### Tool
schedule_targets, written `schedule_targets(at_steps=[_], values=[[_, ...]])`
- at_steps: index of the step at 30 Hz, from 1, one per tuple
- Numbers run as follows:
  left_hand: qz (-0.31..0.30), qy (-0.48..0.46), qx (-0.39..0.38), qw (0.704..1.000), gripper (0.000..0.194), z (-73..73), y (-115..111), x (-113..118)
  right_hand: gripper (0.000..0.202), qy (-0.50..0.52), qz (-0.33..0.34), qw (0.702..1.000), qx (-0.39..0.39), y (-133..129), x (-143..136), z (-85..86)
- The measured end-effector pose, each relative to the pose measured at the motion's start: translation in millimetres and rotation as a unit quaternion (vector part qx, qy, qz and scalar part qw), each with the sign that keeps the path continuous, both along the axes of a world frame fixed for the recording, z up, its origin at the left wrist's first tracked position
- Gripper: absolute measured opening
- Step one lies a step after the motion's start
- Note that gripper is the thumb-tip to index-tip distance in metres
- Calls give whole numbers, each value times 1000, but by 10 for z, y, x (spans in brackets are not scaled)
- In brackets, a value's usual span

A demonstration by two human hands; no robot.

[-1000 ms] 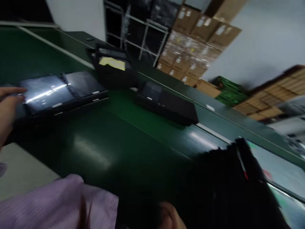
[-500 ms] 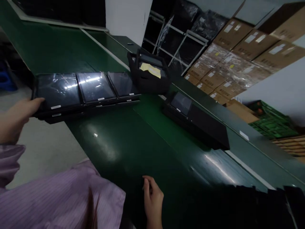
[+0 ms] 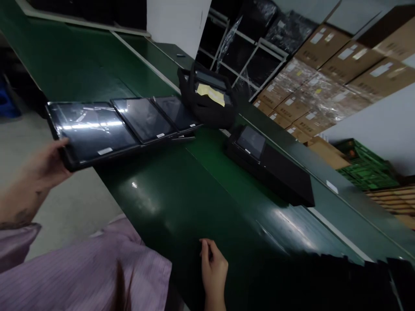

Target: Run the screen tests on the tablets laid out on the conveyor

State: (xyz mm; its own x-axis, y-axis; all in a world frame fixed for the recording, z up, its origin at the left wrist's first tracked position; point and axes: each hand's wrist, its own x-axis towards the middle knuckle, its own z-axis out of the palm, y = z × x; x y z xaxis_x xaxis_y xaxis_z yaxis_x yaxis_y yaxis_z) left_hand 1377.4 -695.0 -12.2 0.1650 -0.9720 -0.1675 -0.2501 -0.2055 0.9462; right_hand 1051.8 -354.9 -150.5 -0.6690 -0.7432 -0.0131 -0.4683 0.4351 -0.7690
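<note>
My left hand point(image 3: 48, 162) grips the near left end of a black tray, its thumb on top and fingers beneath. Three glossy screen panels lie in a row on that tray: a left panel point(image 3: 92, 129), a middle panel point(image 3: 145, 119) and a right panel point(image 3: 177, 112), each with a small white label. The tray's left end is raised and tilted. Part of another dark layer shows under its right end. Low in the middle of the view, my right hand point(image 3: 214, 268) is closed over the green bench point(image 3: 168, 185), fingers curled; whatever they may hold is hidden.
Behind the panels sits a black open bin point(image 3: 207, 108) with a yellow paper point(image 3: 210, 94). A long black block point(image 3: 285, 177) with a small screen point(image 3: 251, 141) lies to the right. Cardboard boxes point(image 3: 343, 60) and green crates point(image 3: 363, 166) stand farther back.
My left hand has lifted and tilted the tray's left end, shifting the panels rightward; the lower layer there no longer shows. My right hand stays closed in nearly the same place.
</note>
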Motion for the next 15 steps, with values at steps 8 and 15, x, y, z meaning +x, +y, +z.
schedule_targets(at_steps=[8, 15], values=[[24, 229, 176, 957, 42, -403, 433, -294, 62, -70, -33, 997, 16, -110, 57, 175], [-41, 187, 223, 956, 66, -668, 974, 113, 71, -180, -57, 981, -53, -442, -243, 380]])
